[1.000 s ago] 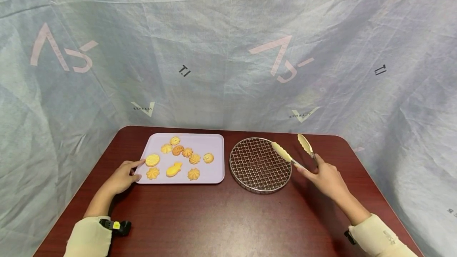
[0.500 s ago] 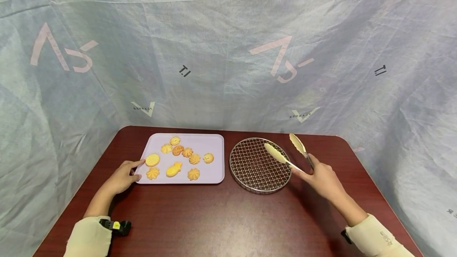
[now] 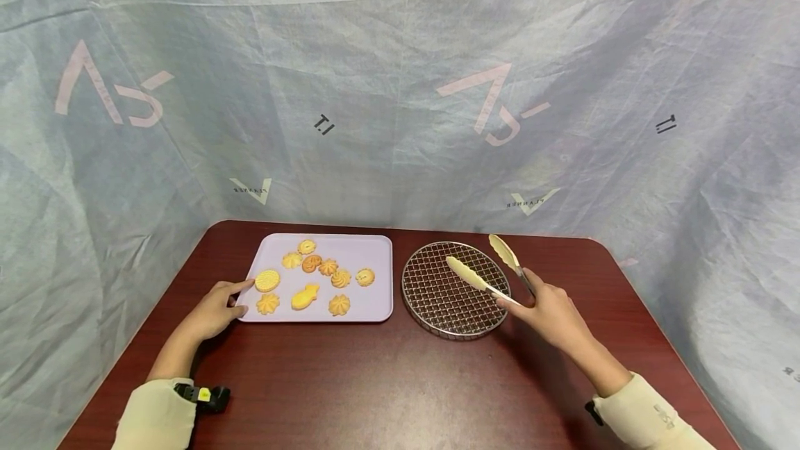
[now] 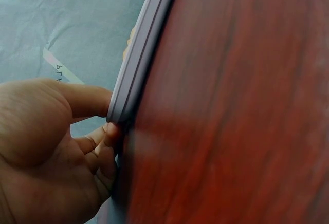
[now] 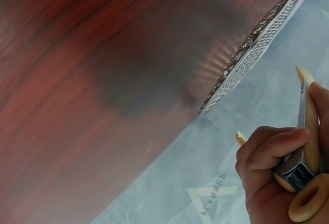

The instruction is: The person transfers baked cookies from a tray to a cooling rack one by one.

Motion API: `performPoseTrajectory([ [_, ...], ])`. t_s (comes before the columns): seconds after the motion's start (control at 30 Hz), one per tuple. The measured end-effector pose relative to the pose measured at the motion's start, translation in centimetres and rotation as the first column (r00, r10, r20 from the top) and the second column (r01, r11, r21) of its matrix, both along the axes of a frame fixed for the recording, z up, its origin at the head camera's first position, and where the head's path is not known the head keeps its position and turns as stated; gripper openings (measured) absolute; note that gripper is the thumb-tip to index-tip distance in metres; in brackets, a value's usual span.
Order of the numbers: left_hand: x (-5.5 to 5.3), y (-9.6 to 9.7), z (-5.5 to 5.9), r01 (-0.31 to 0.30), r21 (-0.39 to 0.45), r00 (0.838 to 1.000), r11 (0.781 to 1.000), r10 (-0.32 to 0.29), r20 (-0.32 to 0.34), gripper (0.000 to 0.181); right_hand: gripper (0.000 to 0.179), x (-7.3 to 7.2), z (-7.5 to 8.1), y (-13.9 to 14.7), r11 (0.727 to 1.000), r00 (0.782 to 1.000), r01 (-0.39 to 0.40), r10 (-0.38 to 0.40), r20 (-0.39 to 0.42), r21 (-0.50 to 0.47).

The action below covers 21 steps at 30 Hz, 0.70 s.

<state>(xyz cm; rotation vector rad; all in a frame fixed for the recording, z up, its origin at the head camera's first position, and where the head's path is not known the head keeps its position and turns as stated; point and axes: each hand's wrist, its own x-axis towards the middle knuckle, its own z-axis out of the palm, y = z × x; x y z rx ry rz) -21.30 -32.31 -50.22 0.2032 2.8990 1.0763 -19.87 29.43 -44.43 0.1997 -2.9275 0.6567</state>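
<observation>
My left hand (image 3: 215,311) grips the left edge of a pale lilac tray (image 3: 369,307). In the left wrist view the thumb is at the tray's rim (image 4: 134,64) and the other fingers curl at its underside. Several yellow and golden-brown cookies lie on the tray, among them a fish-shaped cookie (image 3: 305,296) and a round patterned cookie (image 3: 267,280). My right hand (image 3: 553,314) holds a pair of tongs (image 3: 470,275), their cream tips spread apart with nothing between them. One tip is over the round wire rack (image 3: 456,321), the other beyond its far right rim.
The dark red-brown table (image 3: 375,380) carries the tray at left and the rack right beside it. Behind and at both sides hangs a grey printed sheet (image 3: 387,89). A black wrist strap (image 3: 212,398) sits at the left sleeve.
My right hand has moved left with the spread tongs, taking one tip from the rack's right edge to over its middle. The left hand, tray and cookies have stayed put.
</observation>
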Motion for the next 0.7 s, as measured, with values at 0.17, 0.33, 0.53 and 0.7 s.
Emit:
performPoseTrajectory([
  [0.17,0.0,0.1,0.1,-0.002,0.001,1.0,1.0,0.002,-0.005,0.055,0.095,0.0,0.1,-0.7,1.0,1.0,-0.025,0.025,0.004,-0.001],
  [0.33,0.0,0.0,-0.1,0.001,0.005,1.0,1.0,-0.001,-0.011,0.055,0.093,0.0,0.1,-1.5,0.999,0.999,-0.052,0.052,-0.007,0.0],
  [0.53,-0.1,-0.2,-0.3,0.006,0.001,1.0,1.0,-0.006,-0.01,0.055,0.096,-0.1,-0.1,-2.3,0.996,0.996,-0.084,0.085,-0.031,0.009],
  [0.7,-0.1,-0.1,-0.1,0.004,0.003,1.0,1.0,-0.004,-0.004,0.055,0.094,-0.2,-0.3,-2.8,0.996,0.996,-0.084,0.084,-0.037,0.013],
])
